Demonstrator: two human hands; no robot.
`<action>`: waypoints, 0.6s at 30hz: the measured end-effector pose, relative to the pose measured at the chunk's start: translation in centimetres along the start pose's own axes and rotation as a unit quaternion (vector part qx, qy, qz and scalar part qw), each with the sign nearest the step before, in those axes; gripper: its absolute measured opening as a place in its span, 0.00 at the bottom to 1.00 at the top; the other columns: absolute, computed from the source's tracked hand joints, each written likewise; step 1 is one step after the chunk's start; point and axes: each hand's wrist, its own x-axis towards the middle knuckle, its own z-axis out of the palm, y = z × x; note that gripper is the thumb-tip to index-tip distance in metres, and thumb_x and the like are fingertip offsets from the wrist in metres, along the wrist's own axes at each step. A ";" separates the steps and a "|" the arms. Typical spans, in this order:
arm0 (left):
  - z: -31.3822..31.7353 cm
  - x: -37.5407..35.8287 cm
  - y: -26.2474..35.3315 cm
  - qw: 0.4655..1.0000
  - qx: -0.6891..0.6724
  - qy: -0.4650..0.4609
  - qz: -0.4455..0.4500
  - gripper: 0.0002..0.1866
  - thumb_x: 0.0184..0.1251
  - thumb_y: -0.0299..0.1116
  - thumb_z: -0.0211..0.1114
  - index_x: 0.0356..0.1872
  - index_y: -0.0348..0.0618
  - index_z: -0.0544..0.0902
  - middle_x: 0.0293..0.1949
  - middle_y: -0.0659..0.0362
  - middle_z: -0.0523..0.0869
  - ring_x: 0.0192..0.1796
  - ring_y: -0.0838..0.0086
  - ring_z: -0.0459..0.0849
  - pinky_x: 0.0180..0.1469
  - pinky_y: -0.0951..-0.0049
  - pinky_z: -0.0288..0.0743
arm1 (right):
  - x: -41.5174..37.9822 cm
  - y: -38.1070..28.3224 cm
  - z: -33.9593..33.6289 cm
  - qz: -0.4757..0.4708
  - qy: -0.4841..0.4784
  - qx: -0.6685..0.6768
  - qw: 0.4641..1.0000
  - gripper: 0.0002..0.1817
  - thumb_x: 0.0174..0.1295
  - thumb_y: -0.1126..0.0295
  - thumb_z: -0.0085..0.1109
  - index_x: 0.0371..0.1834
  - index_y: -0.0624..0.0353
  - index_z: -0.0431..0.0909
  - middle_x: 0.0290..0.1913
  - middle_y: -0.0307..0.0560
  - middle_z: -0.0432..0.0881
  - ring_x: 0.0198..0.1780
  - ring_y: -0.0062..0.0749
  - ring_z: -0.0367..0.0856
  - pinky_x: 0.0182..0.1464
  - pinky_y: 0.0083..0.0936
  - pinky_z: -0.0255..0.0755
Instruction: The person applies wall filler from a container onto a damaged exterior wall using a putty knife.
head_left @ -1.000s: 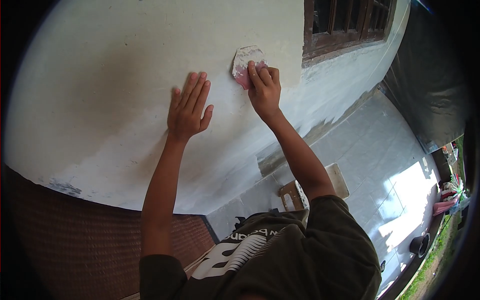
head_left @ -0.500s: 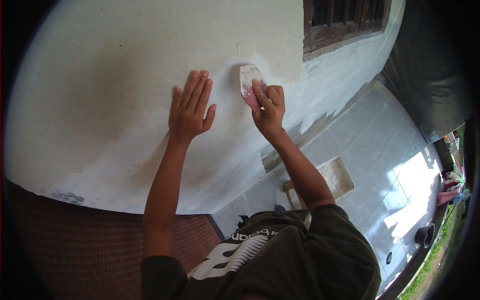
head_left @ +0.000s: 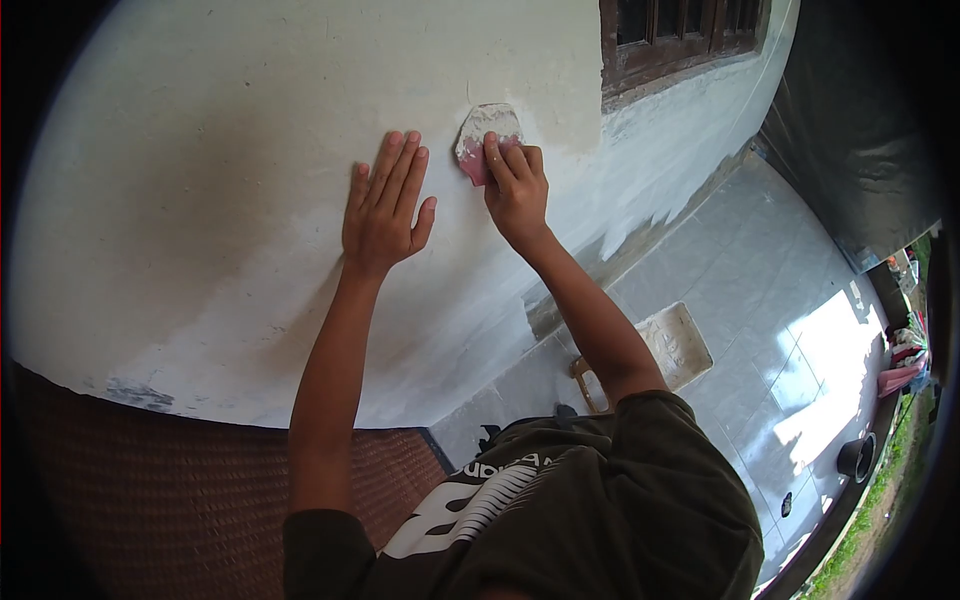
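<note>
My left hand (head_left: 384,212) lies flat against the pale wall (head_left: 270,130), its fingers stretched out and pointing up. To its right, my right hand (head_left: 517,190) grips a putty scraper (head_left: 490,122), a pinkish-red blade smeared with whitish filler. My index finger presses on the blade's face, and its broad edge rests against the wall. A whiter, freshly coated patch surrounds the scraper. Part of the scraper is hidden beneath my fingers.
A filler-stained tray (head_left: 677,345) sits at the right beside a small wooden stool (head_left: 587,384) on grey floor tiles (head_left: 740,290). A brown woven mat (head_left: 200,490) covers the lower left. Above right is a wooden window frame (head_left: 680,55); a black bucket (head_left: 855,457) stands near the floor's edge.
My right hand has moved up and slightly left along the wall with the scraper, whose blade now shows more of its face. My left hand stays flat in nearly the same spot.
</note>
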 end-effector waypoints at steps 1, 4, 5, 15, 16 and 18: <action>0.0 0.0 0.0 1.000 0.000 -0.002 -0.001 0.29 0.74 0.43 0.49 0.70 0.39 0.72 0.74 0.58 0.70 0.80 0.68 0.60 0.82 0.54 0.32 | -0.7 -0.4 -0.4 0.011 -0.007 0.008 1.000 0.35 0.41 0.85 0.66 0.60 0.59 0.81 0.38 0.43 0.75 0.42 0.42 0.74 0.42 0.32 0.77; 0.1 0.0 0.0 1.000 -0.021 0.007 0.004 0.29 0.74 0.40 0.49 0.71 0.36 0.70 0.74 0.56 0.70 0.80 0.64 0.60 0.81 0.53 0.31 | -2.7 -2.1 -2.7 0.089 -0.072 0.081 0.990 0.36 0.40 0.85 0.68 0.60 0.57 0.81 0.35 0.42 0.74 0.40 0.41 0.72 0.41 0.32 0.77; 0.1 0.0 0.0 1.000 -0.021 0.008 0.006 0.29 0.74 0.40 0.49 0.71 0.36 0.70 0.74 0.56 0.70 0.80 0.64 0.60 0.81 0.53 0.31 | -2.8 -2.3 -3.4 0.092 -0.068 0.113 0.987 0.35 0.40 0.84 0.70 0.60 0.56 0.83 0.32 0.40 0.71 0.38 0.39 0.70 0.39 0.31 0.74; 0.3 0.0 -0.1 1.000 -0.026 0.011 0.007 0.29 0.73 0.40 0.50 0.72 0.36 0.69 0.75 0.56 0.70 0.80 0.65 0.60 0.81 0.54 0.31 | 4.1 1.8 -1.5 0.021 0.038 -0.042 0.998 0.31 0.44 0.84 0.67 0.57 0.56 0.84 0.36 0.41 0.77 0.40 0.41 0.72 0.38 0.32 0.76; 0.3 -0.1 -0.1 1.000 -0.028 0.008 0.005 0.29 0.73 0.40 0.50 0.72 0.36 0.69 0.75 0.56 0.70 0.80 0.65 0.60 0.81 0.53 0.31 | 3.7 1.6 -1.1 0.022 0.037 -0.041 0.998 0.31 0.44 0.84 0.67 0.57 0.56 0.84 0.36 0.41 0.77 0.40 0.41 0.72 0.38 0.32 0.76; 0.2 0.0 -0.1 1.000 -0.029 0.007 0.005 0.29 0.73 0.40 0.50 0.72 0.36 0.69 0.75 0.56 0.70 0.80 0.65 0.60 0.81 0.53 0.31 | 2.6 1.0 -0.5 0.043 0.024 -0.037 0.998 0.31 0.43 0.84 0.67 0.58 0.60 0.82 0.38 0.42 0.78 0.40 0.42 0.74 0.37 0.32 0.77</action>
